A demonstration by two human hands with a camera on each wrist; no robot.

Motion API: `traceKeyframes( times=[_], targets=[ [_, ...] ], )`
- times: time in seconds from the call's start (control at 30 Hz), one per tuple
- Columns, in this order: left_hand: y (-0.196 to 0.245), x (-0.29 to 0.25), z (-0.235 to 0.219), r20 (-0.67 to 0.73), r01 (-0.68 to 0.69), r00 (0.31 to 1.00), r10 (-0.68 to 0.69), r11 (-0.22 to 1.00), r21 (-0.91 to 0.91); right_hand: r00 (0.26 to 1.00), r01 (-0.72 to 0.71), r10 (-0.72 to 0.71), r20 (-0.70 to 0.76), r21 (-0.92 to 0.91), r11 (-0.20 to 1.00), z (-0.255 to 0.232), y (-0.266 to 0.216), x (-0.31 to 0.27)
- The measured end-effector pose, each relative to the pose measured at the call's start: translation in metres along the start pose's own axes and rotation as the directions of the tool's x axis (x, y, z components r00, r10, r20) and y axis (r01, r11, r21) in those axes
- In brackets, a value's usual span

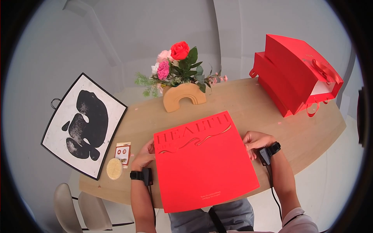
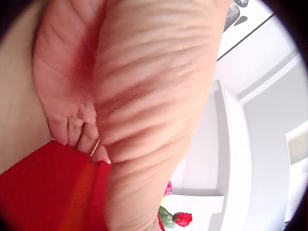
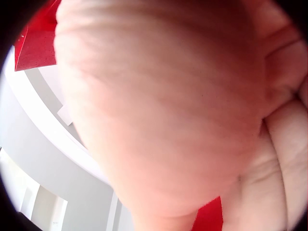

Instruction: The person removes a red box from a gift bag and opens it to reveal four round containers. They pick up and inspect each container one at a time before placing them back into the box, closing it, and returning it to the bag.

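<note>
A large flat red box [image 1: 206, 167] with "HEALTH" lettering and a wavy line near its far edge lies tilted in front of the person, its near edge over the lap. My left hand [image 1: 144, 155] grips its left side, fingertips partly hidden by the box; in the left wrist view the fingers [image 2: 86, 137] curl at the red edge [image 2: 53, 187]. On the right side my right hand [image 1: 258, 143] holds the box edge between thumb and curled fingers. The palm [image 3: 163, 110] fills most of the right wrist view, with a bit of red [image 3: 210, 216] below it.
On the wooden table [image 1: 307, 143], a flower arrangement [image 1: 182, 70] in an arched tan vase [image 1: 184, 95] stands behind the box. Red gift bags [image 1: 291, 77] stand at the back right. A black-and-white framed picture [image 1: 85, 126], cards [image 1: 123, 153] and a round yellow pad [image 1: 114, 169] are left.
</note>
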State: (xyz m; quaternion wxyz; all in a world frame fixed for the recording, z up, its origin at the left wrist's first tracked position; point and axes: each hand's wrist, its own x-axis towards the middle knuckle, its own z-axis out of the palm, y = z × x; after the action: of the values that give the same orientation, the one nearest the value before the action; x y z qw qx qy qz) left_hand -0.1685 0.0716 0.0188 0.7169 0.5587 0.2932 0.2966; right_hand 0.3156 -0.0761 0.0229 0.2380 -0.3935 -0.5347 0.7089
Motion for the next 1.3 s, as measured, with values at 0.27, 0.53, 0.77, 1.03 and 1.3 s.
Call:
traceKeyframes(
  times=[0.27, 0.53, 0.77, 1.03, 1.3],
  targets=[
    [-0.007, 0.004, -0.007, -0.050, -0.026, 0.998, 0.028, 0.999, 0.036, 1.000, 0.014, -0.014, 0.004, 0.010, 1.000, 0.002, -0.001, 0.001],
    [-0.009, 0.006, -0.008, -0.010, -0.056, 0.998, 0.056, 0.996, 0.073, 0.998, 0.056, -0.059, 0.031, 0.105, 0.993, 0.002, -0.002, -0.002],
    [-0.007, 0.008, 0.003, -0.038, -0.081, 0.996, 0.083, 0.996, 0.041, 0.996, 0.080, -0.083, 0.022, 0.126, 0.989, 0.002, 0.004, -0.001],
    [-0.009, 0.011, 0.004, -0.026, -0.096, 0.995, 0.097, 0.995, 0.036, 0.996, 0.093, -0.092, -0.018, 0.076, 0.993, 0.004, 0.002, -0.002],
    [-0.010, 0.011, 0.003, -0.035, -0.113, 0.993, 0.115, 0.993, 0.044, 0.995, 0.102, -0.101, -0.019, 0.113, 0.988, 0.002, 0.005, -0.001]
  ],
)
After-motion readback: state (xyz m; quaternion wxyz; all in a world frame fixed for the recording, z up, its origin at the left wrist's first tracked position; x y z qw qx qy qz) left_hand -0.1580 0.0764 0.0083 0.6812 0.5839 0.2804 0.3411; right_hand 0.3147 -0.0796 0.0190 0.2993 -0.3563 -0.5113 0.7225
